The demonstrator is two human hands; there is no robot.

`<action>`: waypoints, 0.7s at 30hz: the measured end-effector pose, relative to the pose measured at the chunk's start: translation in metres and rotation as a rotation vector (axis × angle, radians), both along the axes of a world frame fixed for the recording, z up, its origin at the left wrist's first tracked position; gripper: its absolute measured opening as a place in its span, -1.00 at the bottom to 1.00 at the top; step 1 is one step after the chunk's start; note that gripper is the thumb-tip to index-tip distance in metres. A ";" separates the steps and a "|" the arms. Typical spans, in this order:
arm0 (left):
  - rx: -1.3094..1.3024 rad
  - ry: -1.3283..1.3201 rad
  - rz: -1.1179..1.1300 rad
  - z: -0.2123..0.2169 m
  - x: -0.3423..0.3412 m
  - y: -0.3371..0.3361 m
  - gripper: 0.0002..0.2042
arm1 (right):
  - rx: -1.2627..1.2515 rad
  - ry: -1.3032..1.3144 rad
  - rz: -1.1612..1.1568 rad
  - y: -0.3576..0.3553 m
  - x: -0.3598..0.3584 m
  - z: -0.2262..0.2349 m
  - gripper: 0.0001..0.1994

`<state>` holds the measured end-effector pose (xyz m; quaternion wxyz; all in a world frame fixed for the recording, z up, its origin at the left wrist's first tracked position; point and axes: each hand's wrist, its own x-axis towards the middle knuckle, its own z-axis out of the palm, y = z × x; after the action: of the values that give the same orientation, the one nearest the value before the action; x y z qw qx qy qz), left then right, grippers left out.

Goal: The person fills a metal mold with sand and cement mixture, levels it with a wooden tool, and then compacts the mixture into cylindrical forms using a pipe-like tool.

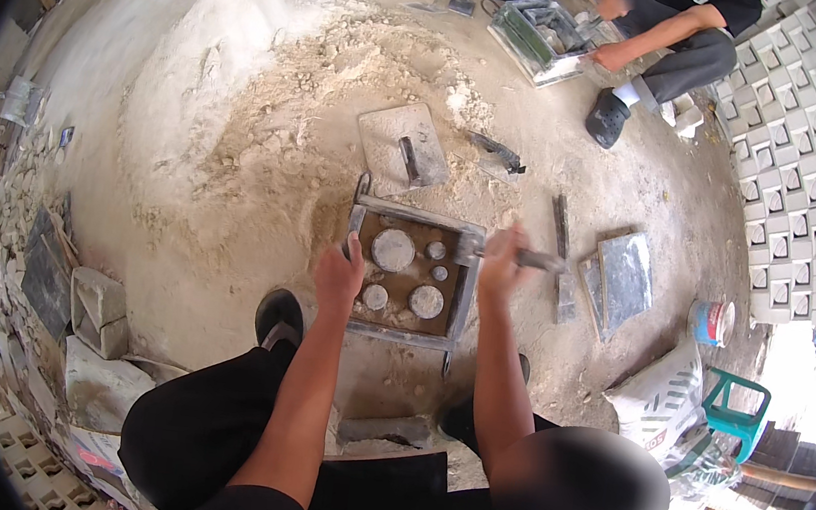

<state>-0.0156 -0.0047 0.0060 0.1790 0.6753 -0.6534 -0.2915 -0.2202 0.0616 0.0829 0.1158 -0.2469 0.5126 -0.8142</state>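
Note:
A rectangular moulding frame (403, 337) lies on the ground in front of me, filled with brown sand. Several pale round discs, among them a large disc (392, 250) and a smaller disc (426, 301), are set in the sand. My left hand (338, 272) is closed on the frame's left side. In my right hand (501, 268), at the frame's right side, is a short-handled tool (540, 261) with a dark handle and a flat grey head. Motion blurs the tool, so its exact kind is unclear. Beyond the frame, a square hand float (397, 133) rests on loose sand.
A pale sand heap (251, 46) spreads far left. Right of the frame lie a long flat tool (563, 258) and grey boards (625, 270). Far right are a bucket (711, 322), a sack (662, 395) and a green stool (737, 413). A co-worker's hand (612, 57) touches another box (543, 44).

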 end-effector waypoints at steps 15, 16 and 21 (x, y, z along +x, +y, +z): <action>0.140 -0.023 -0.015 -0.007 0.005 -0.007 -0.38 | 0.194 -0.070 0.003 0.004 0.007 0.009 -0.61; 0.157 -0.027 -0.022 -0.004 0.000 -0.005 -0.38 | 0.213 -0.017 -0.011 0.009 0.004 -0.006 -0.60; 0.185 -0.021 -0.014 0.003 0.013 -0.005 -0.39 | 0.222 -0.097 0.045 0.009 0.022 0.054 -0.59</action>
<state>-0.0025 -0.0096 0.0094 0.1072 0.6873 -0.6302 -0.3448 -0.1979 0.0703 0.1364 0.1853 -0.2045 0.5879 -0.7604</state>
